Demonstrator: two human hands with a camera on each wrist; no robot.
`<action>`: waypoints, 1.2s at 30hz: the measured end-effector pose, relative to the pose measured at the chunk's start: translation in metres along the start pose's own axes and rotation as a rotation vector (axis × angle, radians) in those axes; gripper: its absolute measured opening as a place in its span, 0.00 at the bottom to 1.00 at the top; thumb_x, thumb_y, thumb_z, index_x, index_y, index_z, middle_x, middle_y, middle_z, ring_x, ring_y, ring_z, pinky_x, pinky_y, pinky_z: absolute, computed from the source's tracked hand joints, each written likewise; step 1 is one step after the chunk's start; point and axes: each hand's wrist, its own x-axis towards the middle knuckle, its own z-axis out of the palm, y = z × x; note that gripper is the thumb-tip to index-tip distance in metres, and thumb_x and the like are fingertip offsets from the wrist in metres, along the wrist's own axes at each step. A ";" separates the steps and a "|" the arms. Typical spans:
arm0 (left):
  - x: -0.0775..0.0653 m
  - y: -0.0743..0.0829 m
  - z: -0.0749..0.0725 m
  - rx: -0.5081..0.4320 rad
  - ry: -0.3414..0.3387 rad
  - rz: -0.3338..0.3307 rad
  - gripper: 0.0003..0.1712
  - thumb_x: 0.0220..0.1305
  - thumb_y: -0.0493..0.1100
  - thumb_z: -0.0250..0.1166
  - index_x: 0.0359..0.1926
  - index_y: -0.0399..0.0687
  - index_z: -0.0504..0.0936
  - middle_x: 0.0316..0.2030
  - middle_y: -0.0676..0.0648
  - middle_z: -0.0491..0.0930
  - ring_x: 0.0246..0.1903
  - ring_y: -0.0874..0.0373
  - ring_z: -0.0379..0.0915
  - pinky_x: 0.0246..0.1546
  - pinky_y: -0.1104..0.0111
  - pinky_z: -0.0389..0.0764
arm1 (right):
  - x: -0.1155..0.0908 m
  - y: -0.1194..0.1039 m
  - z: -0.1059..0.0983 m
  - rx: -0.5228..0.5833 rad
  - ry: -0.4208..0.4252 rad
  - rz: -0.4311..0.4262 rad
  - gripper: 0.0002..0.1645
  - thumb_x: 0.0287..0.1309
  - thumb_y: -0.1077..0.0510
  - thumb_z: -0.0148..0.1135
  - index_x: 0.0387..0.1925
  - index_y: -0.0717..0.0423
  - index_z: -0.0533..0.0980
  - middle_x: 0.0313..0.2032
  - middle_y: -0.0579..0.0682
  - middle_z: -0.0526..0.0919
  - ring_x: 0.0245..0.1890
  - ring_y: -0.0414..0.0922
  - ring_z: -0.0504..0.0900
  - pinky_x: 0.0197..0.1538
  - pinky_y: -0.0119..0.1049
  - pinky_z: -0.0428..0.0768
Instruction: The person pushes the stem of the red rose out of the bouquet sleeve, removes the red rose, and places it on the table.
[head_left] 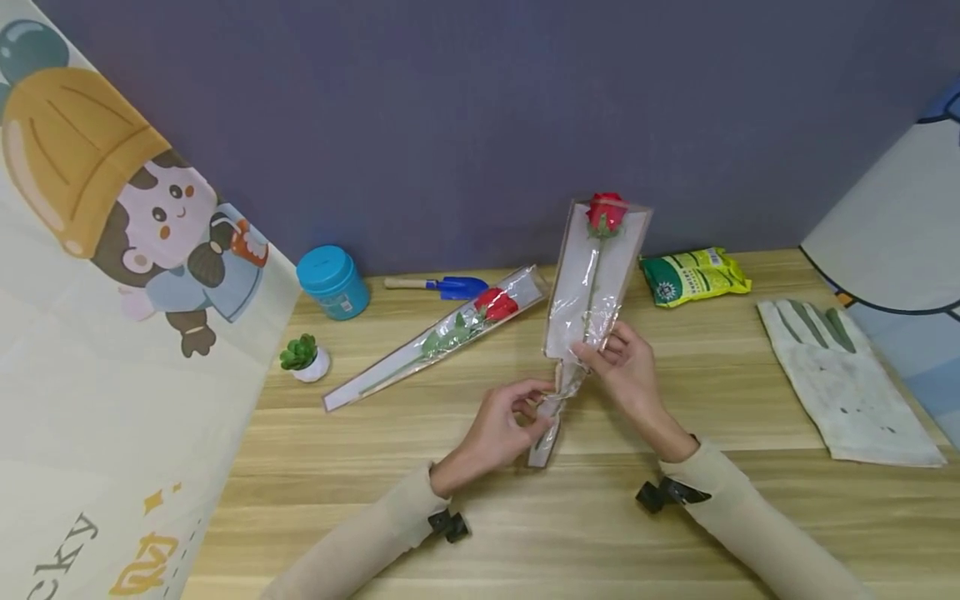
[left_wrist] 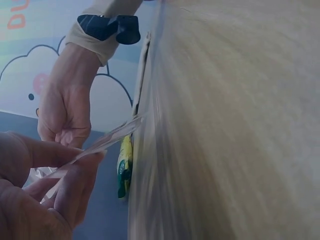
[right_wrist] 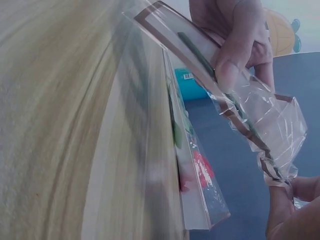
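A red rose in a clear plastic sleeve (head_left: 592, 275) is held up over the table, bloom at the far end. The sleeve is crumpled and bent at its lower part. My left hand (head_left: 506, 425) pinches the narrow lower end between thumb and fingers; in the right wrist view its thumb (right_wrist: 227, 75) presses the sleeve beside the green stem (right_wrist: 197, 52). My right hand (head_left: 626, 371) grips the sleeve just above the crumpled part, thumb on the front. Another wrapped rose (head_left: 442, 337) lies on the table to the left, its red bloom toward the back.
On the wooden table (head_left: 360, 517), a blue-lidded tub (head_left: 333, 283) and a small potted succulent (head_left: 303, 358) stand at the left. A blue hand trowel (head_left: 457, 287) lies at the back. To the right are a green-yellow packet (head_left: 693, 277) and work gloves (head_left: 847, 383).
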 end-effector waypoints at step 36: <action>-0.003 0.000 -0.005 0.017 -0.155 -0.139 0.38 0.53 0.30 0.78 0.66 0.37 0.77 0.49 0.36 0.88 0.41 0.55 0.84 0.44 0.76 0.86 | 0.016 -0.038 -0.028 0.233 0.021 -0.032 0.23 0.61 0.67 0.71 0.57 0.53 0.77 0.42 0.42 0.91 0.39 0.37 0.90 0.42 0.31 0.90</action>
